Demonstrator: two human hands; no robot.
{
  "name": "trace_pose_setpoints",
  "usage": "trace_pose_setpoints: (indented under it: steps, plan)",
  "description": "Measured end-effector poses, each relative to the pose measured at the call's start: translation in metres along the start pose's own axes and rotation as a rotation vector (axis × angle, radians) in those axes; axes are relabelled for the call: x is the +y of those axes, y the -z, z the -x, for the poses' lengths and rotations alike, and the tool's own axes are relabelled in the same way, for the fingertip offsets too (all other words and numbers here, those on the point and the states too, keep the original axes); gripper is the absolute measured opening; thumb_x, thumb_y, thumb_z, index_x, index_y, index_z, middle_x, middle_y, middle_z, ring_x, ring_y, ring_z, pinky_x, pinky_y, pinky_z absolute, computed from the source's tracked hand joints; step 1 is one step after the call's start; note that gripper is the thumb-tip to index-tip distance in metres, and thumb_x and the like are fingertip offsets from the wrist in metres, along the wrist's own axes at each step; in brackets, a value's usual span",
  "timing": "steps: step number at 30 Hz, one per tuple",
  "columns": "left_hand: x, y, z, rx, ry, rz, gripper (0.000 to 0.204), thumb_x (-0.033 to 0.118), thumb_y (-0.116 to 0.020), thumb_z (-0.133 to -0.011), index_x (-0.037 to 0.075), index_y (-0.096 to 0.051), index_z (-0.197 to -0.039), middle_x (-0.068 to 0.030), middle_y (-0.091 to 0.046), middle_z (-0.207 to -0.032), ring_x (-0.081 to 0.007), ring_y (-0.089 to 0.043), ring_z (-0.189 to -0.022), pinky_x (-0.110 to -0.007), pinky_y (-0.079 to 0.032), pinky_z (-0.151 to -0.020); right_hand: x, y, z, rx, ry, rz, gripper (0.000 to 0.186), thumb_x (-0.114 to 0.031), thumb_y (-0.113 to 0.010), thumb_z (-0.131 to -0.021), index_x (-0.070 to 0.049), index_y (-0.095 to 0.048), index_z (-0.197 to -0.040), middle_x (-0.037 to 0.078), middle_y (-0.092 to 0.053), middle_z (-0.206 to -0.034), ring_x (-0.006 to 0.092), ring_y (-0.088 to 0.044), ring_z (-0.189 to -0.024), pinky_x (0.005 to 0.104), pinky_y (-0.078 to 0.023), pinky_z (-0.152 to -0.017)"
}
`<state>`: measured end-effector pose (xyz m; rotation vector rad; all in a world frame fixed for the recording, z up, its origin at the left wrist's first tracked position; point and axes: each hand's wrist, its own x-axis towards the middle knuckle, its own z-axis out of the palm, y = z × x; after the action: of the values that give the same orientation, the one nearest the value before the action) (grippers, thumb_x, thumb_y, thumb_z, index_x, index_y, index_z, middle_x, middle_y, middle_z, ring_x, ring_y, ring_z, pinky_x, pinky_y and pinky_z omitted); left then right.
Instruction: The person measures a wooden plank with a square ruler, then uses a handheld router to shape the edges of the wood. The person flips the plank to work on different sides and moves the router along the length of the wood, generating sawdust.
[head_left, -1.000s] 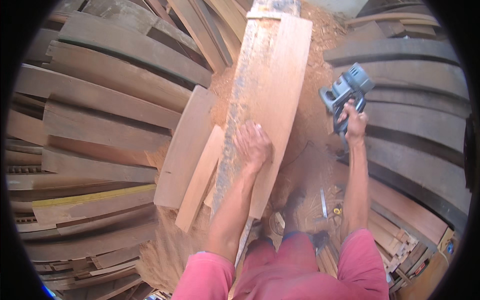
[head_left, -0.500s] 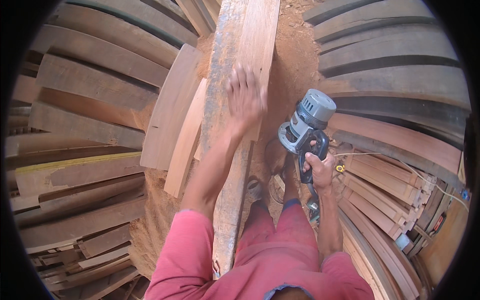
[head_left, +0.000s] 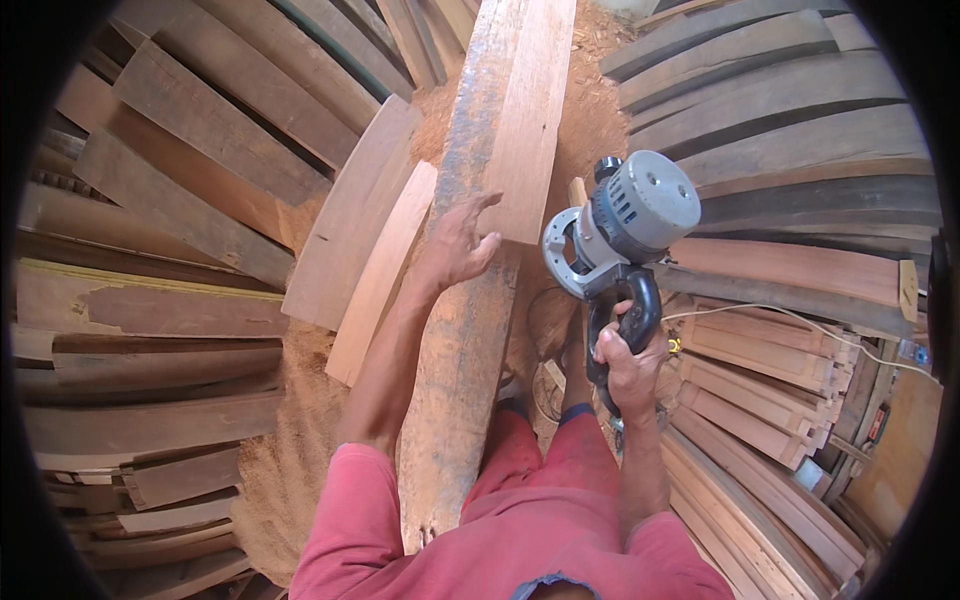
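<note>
My right hand (head_left: 632, 362) grips the black D-shaped handle of a grey and blue router (head_left: 640, 215), held up to the right of the workbench beam (head_left: 452, 385). The router's round base faces left, toward the beam; its bit cannot be made out. My left hand (head_left: 462, 243) is open over the beam, fingers and thumb apart, beside the near end of a reddish wooden board (head_left: 535, 150). The board lies lengthwise along the beam's right side. Whether my left fingers touch the board or beam, I cannot tell.
Loose planks (head_left: 385, 270) lie left of the beam on sawdust (head_left: 290, 460). Stacked boards (head_left: 150, 310) fill the left side, and more (head_left: 780, 130) line the right. A pale cord (head_left: 780, 311) runs across the right-hand pile near a yellow tape measure (head_left: 675, 346).
My left hand has moved back from on top of the board to its near end, fingers now spread. The router appears larger and its base has turned further toward the beam.
</note>
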<state>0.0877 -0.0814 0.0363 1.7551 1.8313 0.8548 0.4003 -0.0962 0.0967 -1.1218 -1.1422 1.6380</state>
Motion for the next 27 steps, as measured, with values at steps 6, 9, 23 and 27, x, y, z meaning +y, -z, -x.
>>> trace_pose_setpoints:
  steps: [6,9,23,27]
  plan:
    - [-0.01,-0.014,-0.026,-0.116,0.229,0.321,0.074,0.035,-0.061,-0.096,-0.002,-0.033,-0.154,-0.027,-0.057,-0.145,-0.0407,-0.052,-0.137,-0.045,-0.038,-0.118,0.032,-0.03,0.02,-0.025,0.043,0.143,0.035,-0.008,-0.071,-0.09,0.001,-0.056,-0.121,0.002,-0.063,-0.078,0.0079,-0.059,-0.065,0.026,-0.049,-0.061]
    - [-0.017,-0.009,-0.02,-0.16,0.068,0.177,0.08,0.043,-0.063,-0.095,-0.002,-0.032,-0.153,-0.0289,-0.053,-0.148,-0.0419,-0.047,-0.142,-0.046,-0.035,-0.12,0.06,-0.047,0.032,-0.019,0.153,0.283,0.036,-0.007,-0.072,-0.089,0.001,-0.057,-0.121,0.002,-0.064,-0.081,0.008,-0.059,-0.069,0.0259,-0.05,-0.064]
    - [-0.035,-0.028,-0.001,-0.15,-0.19,-0.025,0.046,0.003,-0.074,-0.084,0.004,-0.062,-0.128,-0.0161,-0.054,-0.151,-0.0369,-0.043,-0.147,-0.048,-0.034,-0.125,0.099,-0.101,0.037,-0.03,0.15,0.392,0.027,-0.005,-0.075,-0.085,0.0,-0.058,-0.105,0.004,-0.064,-0.081,0.0154,-0.062,-0.071,0.0324,-0.053,-0.069]
    - [-0.031,-0.024,-0.01,-0.13,-0.139,0.043,0.027,0.0,-0.072,-0.084,0.002,-0.061,-0.109,-0.0185,-0.056,-0.149,-0.0368,-0.044,-0.146,-0.047,-0.036,-0.124,0.102,-0.1,0.023,-0.042,0.191,0.412,0.026,-0.004,-0.072,-0.088,-0.002,-0.057,-0.109,0.002,-0.061,-0.081,0.0092,-0.057,-0.069,0.0283,-0.049,-0.066]
